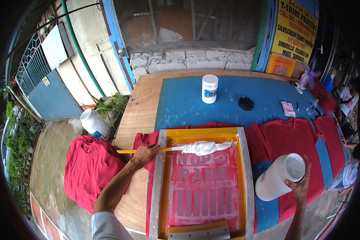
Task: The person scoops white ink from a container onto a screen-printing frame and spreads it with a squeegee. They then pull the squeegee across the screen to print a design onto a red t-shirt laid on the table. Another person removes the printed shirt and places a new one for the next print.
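Observation:
My left hand (pixel 147 155) is closed round the yellow handle of a spatula (pixel 167 149). Its far end carries a thick lump of white ink (pixel 204 148) over the upper part of a silkscreen frame (pixel 162 180). The frame lies on a red T-shirt, and its mesh shows lettering and a row of bars. A squeegee (pixel 199 231) rests inside the frame at the near end. My right hand (pixel 300 183) grips a large white plastic jar (pixel 273 182) by its rim side, tilted with its mouth up and right of the frame.
Several red T-shirts (pixel 288 138) lie along the blue table (pixel 180 102). A white jar (pixel 210 89), a black lid (pixel 246 103) and a small packet (pixel 288 109) stand farther back. Left are a red shirt pile (pixel 92 170) and another jar (pixel 95 123). People (pixel 348 98) are at the right edge.

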`<state>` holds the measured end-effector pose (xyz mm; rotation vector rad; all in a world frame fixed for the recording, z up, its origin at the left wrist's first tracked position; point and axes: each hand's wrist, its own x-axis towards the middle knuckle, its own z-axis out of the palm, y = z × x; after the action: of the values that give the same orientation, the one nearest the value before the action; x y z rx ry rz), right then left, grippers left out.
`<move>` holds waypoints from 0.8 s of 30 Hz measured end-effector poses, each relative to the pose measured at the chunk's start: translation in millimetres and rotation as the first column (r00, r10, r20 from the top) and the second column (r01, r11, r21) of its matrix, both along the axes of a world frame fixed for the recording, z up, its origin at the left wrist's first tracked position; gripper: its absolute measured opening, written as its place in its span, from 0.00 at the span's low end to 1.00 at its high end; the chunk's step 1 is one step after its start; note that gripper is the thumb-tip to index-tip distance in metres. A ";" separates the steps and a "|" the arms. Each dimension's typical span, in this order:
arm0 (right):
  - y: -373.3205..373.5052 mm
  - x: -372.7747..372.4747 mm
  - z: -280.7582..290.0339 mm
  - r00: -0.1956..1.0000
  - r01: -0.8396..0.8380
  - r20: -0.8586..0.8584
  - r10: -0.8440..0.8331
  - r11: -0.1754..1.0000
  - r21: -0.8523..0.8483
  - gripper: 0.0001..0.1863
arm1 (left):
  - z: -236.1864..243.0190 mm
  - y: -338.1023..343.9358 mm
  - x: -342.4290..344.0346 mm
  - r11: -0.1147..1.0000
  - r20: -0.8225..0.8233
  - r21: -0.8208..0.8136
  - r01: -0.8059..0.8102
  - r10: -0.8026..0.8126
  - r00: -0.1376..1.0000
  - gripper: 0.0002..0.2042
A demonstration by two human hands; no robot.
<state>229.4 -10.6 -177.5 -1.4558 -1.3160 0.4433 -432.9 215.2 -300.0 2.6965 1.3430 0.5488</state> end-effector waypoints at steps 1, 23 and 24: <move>-0.5 0.7 -0.4 1.000 0.025 0.018 -0.025 1.000 -0.012 0.80 | 0.3 1.8 -1.7 1.000 0.020 0.014 0.005 -0.005 1.000 0.08; -2.1 -0.6 2.6 0.997 0.049 0.056 -0.048 0.998 -0.026 0.81 | 20.0 7.9 -32.3 0.996 -0.050 0.082 0.033 -0.029 0.998 0.07; -3.0 -0.3 2.5 0.996 0.046 0.076 -0.045 0.999 -0.017 0.81 | 20.7 5.6 -32.4 0.997 -0.060 0.063 0.036 -0.032 0.998 0.06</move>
<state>229.0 -13.6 -174.9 -1.5283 -1.3391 0.3747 -465.3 220.8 -279.3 2.8020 1.3127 0.5224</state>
